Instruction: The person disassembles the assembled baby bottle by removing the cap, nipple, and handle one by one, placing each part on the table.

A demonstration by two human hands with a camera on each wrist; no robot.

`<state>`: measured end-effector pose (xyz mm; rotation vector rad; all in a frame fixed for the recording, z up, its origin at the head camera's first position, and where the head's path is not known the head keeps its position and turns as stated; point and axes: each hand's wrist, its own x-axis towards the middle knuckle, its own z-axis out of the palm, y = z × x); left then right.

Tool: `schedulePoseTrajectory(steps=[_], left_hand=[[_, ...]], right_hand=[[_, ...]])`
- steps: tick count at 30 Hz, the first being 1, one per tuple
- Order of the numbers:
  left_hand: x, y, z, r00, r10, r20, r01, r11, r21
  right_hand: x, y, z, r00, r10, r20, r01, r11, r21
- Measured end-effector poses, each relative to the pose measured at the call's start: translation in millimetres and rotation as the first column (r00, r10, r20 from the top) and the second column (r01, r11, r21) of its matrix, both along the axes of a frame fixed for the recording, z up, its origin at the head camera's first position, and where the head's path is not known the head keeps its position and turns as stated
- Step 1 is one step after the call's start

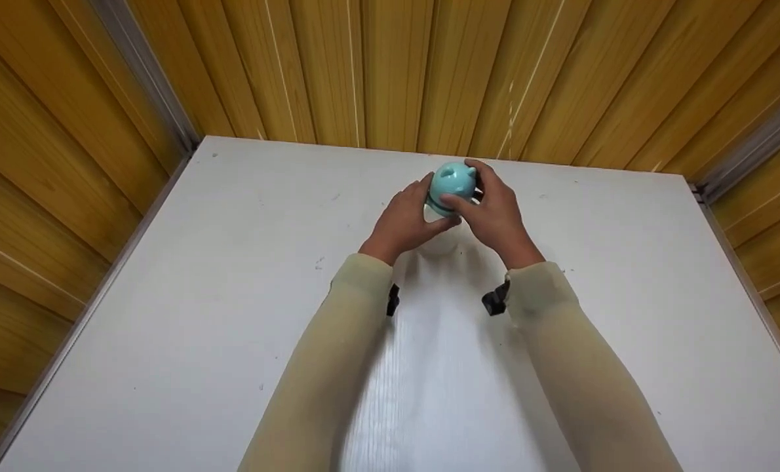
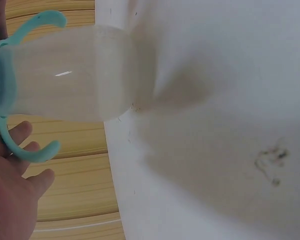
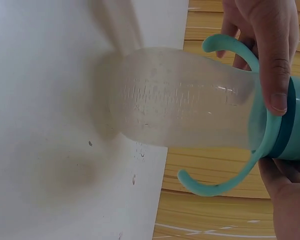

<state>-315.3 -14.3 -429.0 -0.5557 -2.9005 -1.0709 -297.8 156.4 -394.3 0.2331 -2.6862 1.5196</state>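
A baby bottle [image 3: 190,105] with a clear body stands upright, its base right at the white tabletop. It has two curved turquoise handles [image 3: 210,187] and a round turquoise lid [image 1: 454,180] with small ear-like bumps. My left hand [image 1: 403,219] grips the bottle's collar from the left. In the right wrist view that thumb [image 3: 275,85] lies across the collar, and in the left wrist view some fingers extend behind a handle [image 2: 32,152]. My right hand [image 1: 500,213] holds the lid from the right, thumb on the near side and fingers around the far side.
The bottle is near the back edge of a white table [image 1: 200,295]. Behind it rises a wood-patterned panel wall [image 1: 390,78], with similar panels on both sides. Dark specks and scuffs mark the tabletop. Small black devices [image 1: 495,300] sit at the wrists.
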Motion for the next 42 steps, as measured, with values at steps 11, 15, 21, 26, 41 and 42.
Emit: schedulePoseTrajectory(steps=[11, 15, 21, 26, 41, 42], left_hand=[[6.8, -1.6, -1.6, 0.996, -0.085, 0.034, 0.079, 0.984, 0.158], [10.1, -1.5, -1.2, 0.993, -0.083, 0.085, 0.068, 0.983, 0.170], [11.5, -2.3, -1.5, 0.989, -0.097, 0.108, 0.073, 0.975, 0.212], [13.4, -4.3, -4.8, 0.988, -0.101, 0.120, 0.068, 0.966, 0.250], [17.5, -6.5, -6.4, 0.989, -0.108, 0.105, 0.060, 0.923, 0.379], [17.9, -6.8, -6.7, 0.988, -0.111, 0.104, 0.062, 0.919, 0.389]], right_hand=[[16.3, 1.9, 1.3, 0.999, 0.030, -0.045, -0.031, 1.000, -0.006], [22.0, 2.7, 2.8, 0.998, 0.039, -0.054, -0.039, 0.999, -0.011], [27.7, 3.0, 1.9, 0.995, 0.044, -0.089, -0.048, 0.998, -0.039], [32.5, 2.4, -1.1, 0.994, 0.043, -0.100, -0.047, 0.998, -0.046], [41.9, -1.1, -4.5, 0.996, 0.014, -0.088, -0.023, 0.995, -0.094], [42.3, -1.5, -4.9, 0.995, 0.011, -0.094, -0.021, 0.995, -0.099]])
